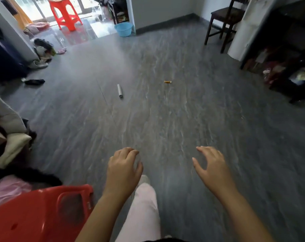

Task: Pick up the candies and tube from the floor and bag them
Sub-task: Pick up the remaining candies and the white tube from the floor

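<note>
My left hand (123,169): held out low in front of me, back up, fingers loosely curled, holding nothing.
My right hand (212,167): out beside it and well apart from it, fingers spread and relaxed, nothing in it.
My leg (143,212): pale pink trouser leg stepping forward below the hands.
Near stool (34,215): red plastic, at my lower left.
Tube (120,91): grey, lying flat on the floor ahead and a little left, far from both hands.
Candy (167,82): one small orange-yellow wrapped piece on the floor to the right of the tube, apart from it; wrapper too small to read.
Floor (165,123): dark grey with pale streaks, glossy.
Left side: bedding (8,130), a black sock (34,82), a heap of shoes (41,53).
Far end: second red stool (65,13) in a bright doorway, blue basin (123,29) by the wall.
Right side: dark wooden chair (225,16), black shelf unit (287,49) with clutter.
</note>
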`<act>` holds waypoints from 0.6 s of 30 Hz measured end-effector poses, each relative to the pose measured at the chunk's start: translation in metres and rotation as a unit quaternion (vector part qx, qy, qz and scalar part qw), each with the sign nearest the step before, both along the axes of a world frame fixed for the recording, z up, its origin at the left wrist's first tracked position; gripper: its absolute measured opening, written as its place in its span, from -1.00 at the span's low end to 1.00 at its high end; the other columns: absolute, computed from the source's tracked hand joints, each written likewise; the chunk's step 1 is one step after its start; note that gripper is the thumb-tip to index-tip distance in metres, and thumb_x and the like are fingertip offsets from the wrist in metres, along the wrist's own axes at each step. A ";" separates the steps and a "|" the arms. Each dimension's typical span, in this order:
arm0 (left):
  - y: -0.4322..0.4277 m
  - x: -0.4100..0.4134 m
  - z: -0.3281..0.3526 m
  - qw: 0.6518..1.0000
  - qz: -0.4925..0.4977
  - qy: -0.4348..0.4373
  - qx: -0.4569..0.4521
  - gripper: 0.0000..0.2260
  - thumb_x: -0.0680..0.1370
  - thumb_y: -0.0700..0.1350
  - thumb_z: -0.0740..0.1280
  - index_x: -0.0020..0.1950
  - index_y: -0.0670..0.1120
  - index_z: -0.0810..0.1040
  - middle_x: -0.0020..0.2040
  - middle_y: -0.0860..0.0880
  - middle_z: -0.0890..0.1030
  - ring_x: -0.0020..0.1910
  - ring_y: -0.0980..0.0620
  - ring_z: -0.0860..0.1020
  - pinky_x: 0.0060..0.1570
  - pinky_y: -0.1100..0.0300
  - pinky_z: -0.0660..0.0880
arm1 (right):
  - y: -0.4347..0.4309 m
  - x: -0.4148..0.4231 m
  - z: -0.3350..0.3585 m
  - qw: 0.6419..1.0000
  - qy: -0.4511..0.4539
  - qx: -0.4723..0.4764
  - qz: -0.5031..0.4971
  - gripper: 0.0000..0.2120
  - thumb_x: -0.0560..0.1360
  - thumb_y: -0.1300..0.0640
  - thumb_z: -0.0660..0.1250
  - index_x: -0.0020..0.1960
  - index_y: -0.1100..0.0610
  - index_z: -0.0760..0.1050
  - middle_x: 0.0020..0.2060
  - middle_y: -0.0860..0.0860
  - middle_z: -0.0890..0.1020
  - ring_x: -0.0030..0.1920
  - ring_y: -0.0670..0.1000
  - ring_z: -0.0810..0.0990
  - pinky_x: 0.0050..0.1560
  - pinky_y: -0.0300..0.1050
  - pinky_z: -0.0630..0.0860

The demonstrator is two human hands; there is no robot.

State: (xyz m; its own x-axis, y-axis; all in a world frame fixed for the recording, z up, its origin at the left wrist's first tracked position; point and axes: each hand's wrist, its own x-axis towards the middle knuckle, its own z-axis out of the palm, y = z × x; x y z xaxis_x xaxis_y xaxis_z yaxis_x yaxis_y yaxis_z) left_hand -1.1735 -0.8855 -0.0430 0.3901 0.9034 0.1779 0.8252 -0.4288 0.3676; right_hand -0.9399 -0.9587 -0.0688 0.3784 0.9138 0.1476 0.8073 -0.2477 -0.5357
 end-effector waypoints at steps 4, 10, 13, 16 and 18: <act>0.101 0.021 -0.015 1.000 0.008 -0.002 -0.006 -0.66 0.39 -0.03 0.16 -0.08 -0.21 0.60 -0.12 -0.15 0.63 -0.17 -0.17 0.58 -0.19 0.01 0.51 | 0.100 0.030 -0.003 1.000 -0.004 -0.016 -0.001 -0.63 0.35 0.06 0.26 0.07 0.24 0.53 -0.02 0.20 0.62 0.02 0.23 0.57 0.13 -0.03 0.39; 0.267 0.059 -0.016 1.000 -0.003 -0.022 -0.018 -0.65 0.40 -0.02 0.14 -0.08 -0.21 0.60 -0.11 -0.14 0.63 -0.18 -0.17 0.58 -0.18 0.01 0.51 | 0.275 0.056 0.018 0.998 -0.045 -0.019 0.028 -0.62 0.38 -0.01 0.21 0.07 0.20 0.53 -0.02 0.16 0.62 0.01 0.19 0.58 0.07 0.04 0.49; 0.338 0.082 -0.013 1.000 -0.003 -0.027 -0.013 -0.66 0.41 -0.02 0.15 -0.07 -0.21 0.60 -0.11 -0.15 0.63 -0.16 -0.17 0.58 -0.17 0.01 0.51 | 0.346 0.071 0.025 0.998 -0.046 -0.024 0.039 -0.60 0.40 -0.04 0.17 0.09 0.18 0.51 -0.01 0.14 0.62 0.02 0.17 0.56 0.07 0.02 0.49; 0.395 0.104 -0.015 0.999 0.001 -0.026 -0.028 -0.65 0.42 0.00 0.15 -0.05 -0.20 0.59 -0.09 -0.14 0.63 -0.14 -0.17 0.58 -0.15 0.01 0.51 | 0.398 0.092 0.017 0.998 -0.027 -0.049 0.034 -0.59 0.40 -0.05 0.16 0.11 0.18 0.51 0.02 0.14 0.61 0.05 0.16 0.55 0.11 0.01 0.46; 0.431 0.121 -0.020 0.999 0.000 -0.024 -0.038 -0.65 0.42 0.00 0.14 -0.04 -0.19 0.59 -0.08 -0.13 0.63 -0.13 -0.17 0.58 -0.15 0.00 0.51 | 0.433 0.109 0.007 0.997 -0.018 -0.060 0.033 -0.58 0.39 -0.05 0.16 0.10 0.19 0.52 0.01 0.15 0.61 0.05 0.17 0.55 0.12 0.00 0.45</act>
State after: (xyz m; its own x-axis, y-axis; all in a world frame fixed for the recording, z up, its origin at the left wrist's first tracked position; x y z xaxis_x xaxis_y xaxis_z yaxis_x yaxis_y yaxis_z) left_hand -1.0525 -0.4548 -0.0626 0.3834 0.9147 0.1278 0.8060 -0.3989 0.4372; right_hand -0.8308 -0.5258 -0.0614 0.3129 0.9486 0.0473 0.8422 -0.2541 -0.4755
